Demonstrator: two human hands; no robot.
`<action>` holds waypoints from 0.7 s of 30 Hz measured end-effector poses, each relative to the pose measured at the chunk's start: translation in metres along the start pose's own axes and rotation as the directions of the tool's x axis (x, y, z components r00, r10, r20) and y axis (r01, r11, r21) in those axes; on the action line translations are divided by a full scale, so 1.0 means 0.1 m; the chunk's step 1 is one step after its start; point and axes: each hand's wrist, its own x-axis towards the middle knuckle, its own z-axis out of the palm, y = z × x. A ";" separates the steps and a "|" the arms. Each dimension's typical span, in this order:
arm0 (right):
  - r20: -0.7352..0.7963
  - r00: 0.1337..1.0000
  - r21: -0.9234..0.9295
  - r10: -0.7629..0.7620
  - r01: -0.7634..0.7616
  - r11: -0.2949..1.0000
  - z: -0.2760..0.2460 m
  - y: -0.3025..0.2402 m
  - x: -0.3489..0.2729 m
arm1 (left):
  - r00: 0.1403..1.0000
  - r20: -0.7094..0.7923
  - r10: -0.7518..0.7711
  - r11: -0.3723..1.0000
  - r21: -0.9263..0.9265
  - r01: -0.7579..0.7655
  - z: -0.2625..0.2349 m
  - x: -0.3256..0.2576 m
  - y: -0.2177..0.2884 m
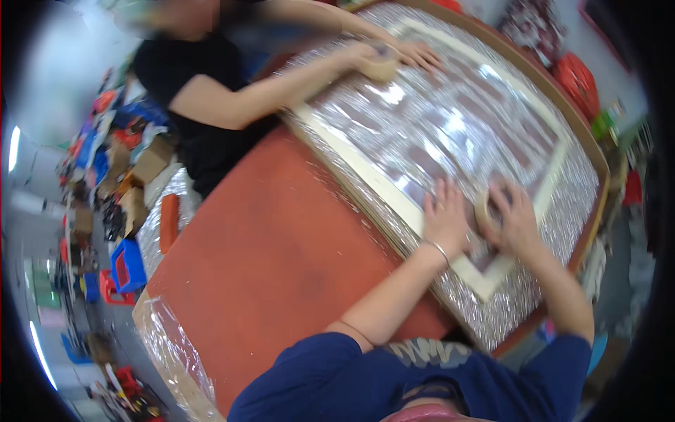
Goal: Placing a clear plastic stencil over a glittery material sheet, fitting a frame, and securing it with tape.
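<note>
A large flat panel with a cream border [560,165] lies in front of me, its middle covered by wrinkled, shiny clear film [457,123]. My left hand [448,216] rests flat on the film near the panel's close corner, fingers stretched out. Just right of it, my right hand [517,216] grips a roll of beige tape [484,213] standing on edge against the film. Whether a strip of tape runs from the roll, I cannot make out. Silvery wrapping sheet [583,190] spreads beneath and around the panel.
Across the table a person in black [211,91] holds another tape roll [381,67], with one hand flat on the panel. Red table surface [281,232] stretches to the left. A raised brown rim [599,151] runs along the right. Boxes and a blue crate [129,266] stand far left.
</note>
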 end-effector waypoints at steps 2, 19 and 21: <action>-0.033 0.995 -0.161 0.099 -0.103 0.982 -0.15 0.31 0.28 | 0.999 -0.003 0.033 0.999 -0.004 -0.033 -0.11 0.00 0.04; -0.124 0.922 -0.234 0.366 -0.386 0.892 0.08 0.76 0.21 | 0.953 -0.209 0.221 0.965 -0.098 -0.245 -0.05 0.07 -0.30; -0.146 0.916 -0.256 0.373 -0.399 0.880 0.14 0.75 0.27 | 0.953 -0.212 0.218 0.965 -0.102 -0.243 -0.07 0.10 -0.26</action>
